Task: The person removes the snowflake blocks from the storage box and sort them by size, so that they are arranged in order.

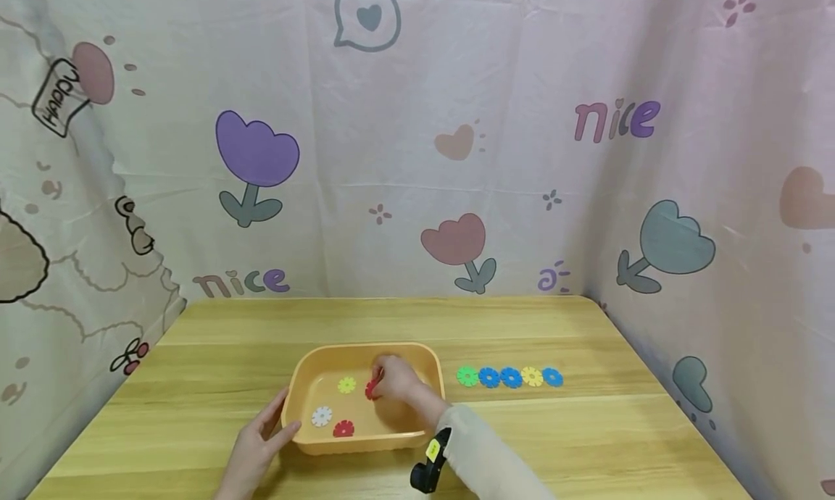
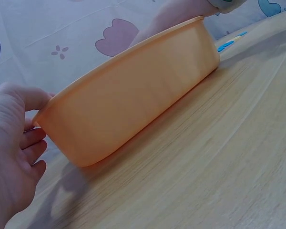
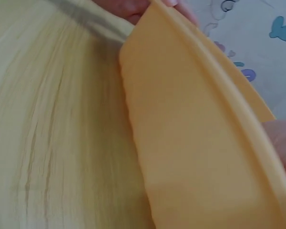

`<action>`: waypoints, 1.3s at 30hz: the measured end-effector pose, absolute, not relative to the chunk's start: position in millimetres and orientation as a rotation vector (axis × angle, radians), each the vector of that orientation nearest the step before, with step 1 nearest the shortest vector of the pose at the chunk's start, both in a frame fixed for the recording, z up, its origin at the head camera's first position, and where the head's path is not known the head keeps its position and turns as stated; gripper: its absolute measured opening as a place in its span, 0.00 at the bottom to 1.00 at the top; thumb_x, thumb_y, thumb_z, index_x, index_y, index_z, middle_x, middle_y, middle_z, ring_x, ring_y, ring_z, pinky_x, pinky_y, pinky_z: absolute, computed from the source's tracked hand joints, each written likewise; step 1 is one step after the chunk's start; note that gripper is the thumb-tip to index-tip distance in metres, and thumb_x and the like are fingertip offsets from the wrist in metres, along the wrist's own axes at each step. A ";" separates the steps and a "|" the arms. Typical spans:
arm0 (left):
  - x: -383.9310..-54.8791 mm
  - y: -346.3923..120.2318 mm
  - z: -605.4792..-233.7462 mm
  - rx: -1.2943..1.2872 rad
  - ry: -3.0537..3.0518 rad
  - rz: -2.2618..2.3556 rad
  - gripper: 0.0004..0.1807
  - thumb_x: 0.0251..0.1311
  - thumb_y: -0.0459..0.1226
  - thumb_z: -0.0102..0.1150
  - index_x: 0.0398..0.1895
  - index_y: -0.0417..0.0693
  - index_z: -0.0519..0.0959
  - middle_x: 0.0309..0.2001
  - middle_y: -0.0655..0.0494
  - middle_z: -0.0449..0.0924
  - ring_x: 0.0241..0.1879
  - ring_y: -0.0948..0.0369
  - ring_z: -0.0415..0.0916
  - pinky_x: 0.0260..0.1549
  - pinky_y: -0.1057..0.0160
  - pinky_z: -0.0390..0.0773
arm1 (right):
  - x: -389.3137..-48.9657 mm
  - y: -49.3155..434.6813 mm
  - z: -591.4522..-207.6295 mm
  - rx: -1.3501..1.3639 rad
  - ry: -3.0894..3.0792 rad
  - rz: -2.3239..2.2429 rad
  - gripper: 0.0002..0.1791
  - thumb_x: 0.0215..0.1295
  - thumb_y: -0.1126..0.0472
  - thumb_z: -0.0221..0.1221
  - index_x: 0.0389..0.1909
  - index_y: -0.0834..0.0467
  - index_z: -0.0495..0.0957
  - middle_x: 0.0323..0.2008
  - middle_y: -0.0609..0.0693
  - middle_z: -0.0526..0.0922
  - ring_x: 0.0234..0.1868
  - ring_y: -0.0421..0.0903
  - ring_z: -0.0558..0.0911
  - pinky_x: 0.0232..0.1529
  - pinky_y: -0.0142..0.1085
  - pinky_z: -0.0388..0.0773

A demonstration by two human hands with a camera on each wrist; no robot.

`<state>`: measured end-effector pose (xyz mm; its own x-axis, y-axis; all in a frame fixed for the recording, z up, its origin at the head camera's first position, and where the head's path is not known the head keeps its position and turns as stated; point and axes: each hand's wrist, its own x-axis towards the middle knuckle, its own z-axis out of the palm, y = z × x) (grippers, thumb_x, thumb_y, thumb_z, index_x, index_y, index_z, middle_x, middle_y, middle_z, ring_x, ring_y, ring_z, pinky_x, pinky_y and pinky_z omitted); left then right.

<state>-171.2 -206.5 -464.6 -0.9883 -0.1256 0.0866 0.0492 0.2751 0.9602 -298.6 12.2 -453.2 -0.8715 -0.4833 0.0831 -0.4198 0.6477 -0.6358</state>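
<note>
A yellow-orange plastic basin (image 1: 362,446) stands on the table, and my left hand (image 1: 256,442) grips its left end, the thumb at the rim and the other fingers along the outside wall (image 2: 133,95). My right hand (image 1: 398,378) reaches into the basin and pinches a red notched plastic disc (image 1: 370,390) at its edge. Lying in the basin are a yellow-green disc (image 1: 347,385), a white disc (image 1: 322,416) and another red disc (image 1: 343,428). In the right wrist view the basin wall (image 3: 190,119) hides most of the right hand.
Right of the basin, a row of discs lies side by side on the wooden table (image 1: 626,442): a green disc (image 1: 467,376), two blue discs, a yellow disc (image 1: 532,376) and a blue disc (image 1: 552,377). A printed curtain (image 1: 391,123) hangs behind and at both sides.
</note>
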 end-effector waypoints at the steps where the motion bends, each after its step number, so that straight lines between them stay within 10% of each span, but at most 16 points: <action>1: -171.1 -206.3 -464.5 0.088 -2.399 -1.800 0.36 0.59 0.35 0.59 0.67 0.32 0.56 0.67 0.36 0.53 0.65 0.52 0.52 0.48 0.82 0.62 | -298.6 12.8 -453.1 -0.739 2.744 -1.060 0.13 0.42 0.74 0.66 0.20 0.59 0.72 0.19 0.44 0.72 0.19 0.36 0.69 0.20 0.26 0.69; 14: -172.5 -206.2 -462.5 0.129 -2.426 -1.796 0.37 0.59 0.37 0.60 0.68 0.33 0.56 0.68 0.37 0.53 0.64 0.45 0.50 0.46 0.84 0.61 | -299.5 30.3 -421.6 -0.555 2.319 -1.530 0.04 0.57 0.77 0.55 0.31 0.68 0.73 0.22 0.53 0.74 0.18 0.44 0.76 0.26 0.45 0.82; 23: -172.5 -206.4 -461.2 0.112 -2.431 -1.797 0.37 0.59 0.37 0.60 0.68 0.32 0.55 0.67 0.36 0.52 0.65 0.45 0.50 0.47 0.85 0.60 | -314.9 67.4 -408.0 -0.464 2.084 -1.784 0.07 0.58 0.76 0.56 0.37 0.72 0.71 0.24 0.52 0.76 0.21 0.42 0.76 0.26 0.35 0.82; 30: -171.5 -207.6 -465.8 0.073 -2.391 -1.797 0.36 0.59 0.36 0.60 0.67 0.31 0.56 0.67 0.35 0.53 0.50 0.88 0.54 0.47 0.85 0.60 | -325.9 107.7 -402.7 -0.423 2.079 -1.852 0.09 0.60 0.74 0.55 0.40 0.73 0.70 0.27 0.54 0.76 0.24 0.43 0.78 0.29 0.33 0.81; 39: -172.1 -207.9 -464.8 0.068 -2.398 -1.799 0.36 0.59 0.37 0.59 0.67 0.32 0.56 0.67 0.35 0.53 0.46 0.91 0.53 0.47 0.84 0.60 | -331.0 175.1 -403.0 -0.292 2.103 -1.947 0.10 0.60 0.73 0.55 0.41 0.72 0.68 0.28 0.53 0.78 0.26 0.43 0.79 0.30 0.32 0.81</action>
<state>-172.1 -207.9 -464.8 -0.9888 -0.1211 0.0868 0.0494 0.2829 0.9579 -331.0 175.1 -403.0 -0.9458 -0.3204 -0.0537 0.0289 0.0816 -0.9962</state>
